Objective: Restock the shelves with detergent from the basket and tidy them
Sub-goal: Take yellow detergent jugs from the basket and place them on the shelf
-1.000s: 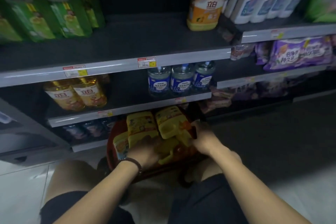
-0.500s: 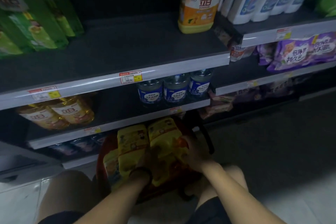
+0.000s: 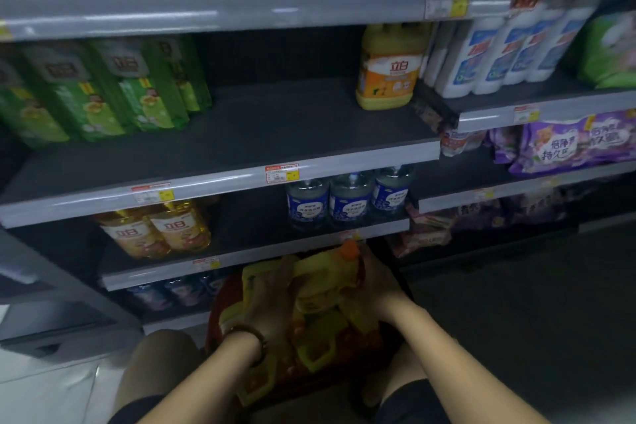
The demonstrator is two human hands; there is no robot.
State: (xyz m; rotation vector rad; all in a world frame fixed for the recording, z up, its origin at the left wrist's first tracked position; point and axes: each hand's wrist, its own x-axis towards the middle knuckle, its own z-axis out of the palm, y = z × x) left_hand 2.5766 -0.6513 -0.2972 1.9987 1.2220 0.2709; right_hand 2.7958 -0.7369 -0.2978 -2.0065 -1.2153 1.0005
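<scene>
A red basket stands on the floor between my knees, filled with several yellow detergent jugs. My left hand and my right hand both grip one yellow jug with an orange cap, raised slightly above the others. Another yellow jug lies lower in the basket. On the middle shelf stands a single matching yellow jug at the right end; most of that shelf is bare.
Green refill pouches fill the middle shelf's left side. White and blue bottles stand on the right bay. Below are amber bottles, clear blue-label bottles and purple bags. Dark floor lies to the right.
The camera has tilted up, showing more of the upper shelves. Both hands have closed around one yellow jug and lifted it a little out of the basket.
</scene>
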